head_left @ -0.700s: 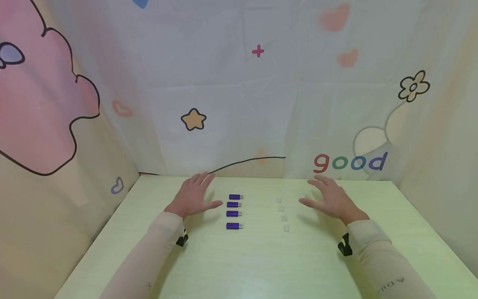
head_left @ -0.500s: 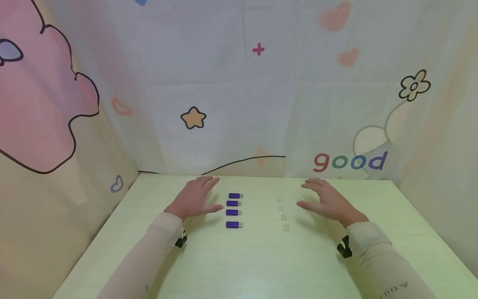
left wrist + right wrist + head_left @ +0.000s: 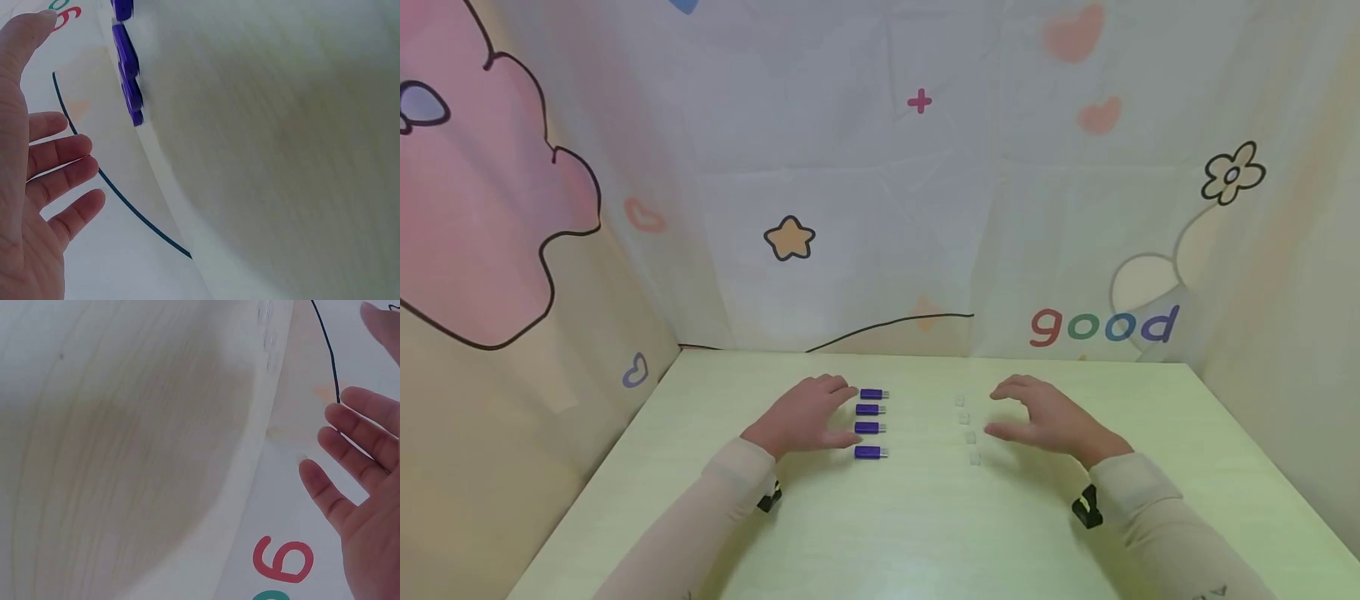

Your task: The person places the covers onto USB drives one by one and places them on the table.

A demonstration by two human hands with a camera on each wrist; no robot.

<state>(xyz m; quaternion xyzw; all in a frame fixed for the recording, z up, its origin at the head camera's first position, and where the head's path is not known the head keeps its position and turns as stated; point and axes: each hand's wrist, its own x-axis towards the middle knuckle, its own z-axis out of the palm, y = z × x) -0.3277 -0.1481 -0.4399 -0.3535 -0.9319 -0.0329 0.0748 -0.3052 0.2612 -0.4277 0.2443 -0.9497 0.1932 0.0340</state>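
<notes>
Several purple USB sticks lie in a column left of the middle of the table, plugs pointing right; the nearest USB stick [image 3: 868, 452] sits a little apart from the others. Across from them are several small clear caps [image 3: 970, 437], apparently see-through plastic. My left hand [image 3: 805, 417] hovers just left of the sticks, thumb and fingers spread and holding nothing. In the left wrist view its fingers [image 3: 61, 150] are loosely extended beside the purple sticks [image 3: 128, 53]. To the right of the caps hangs my right hand [image 3: 1052, 418], also holding nothing, its fingers [image 3: 359, 440] apart.
The pale wooden table [image 3: 917, 525] meets a printed cloth backdrop [image 3: 865, 167] at its rear edge. Cloth also stands on the left and right sides. A black band piece [image 3: 770, 497] shows at the left cuff, another black piece [image 3: 1087, 507] at the right cuff.
Both hands have come lower and nearer the person, and moved inward, the left toward the sticks and the right toward the caps. The sticks and caps stay in place.
</notes>
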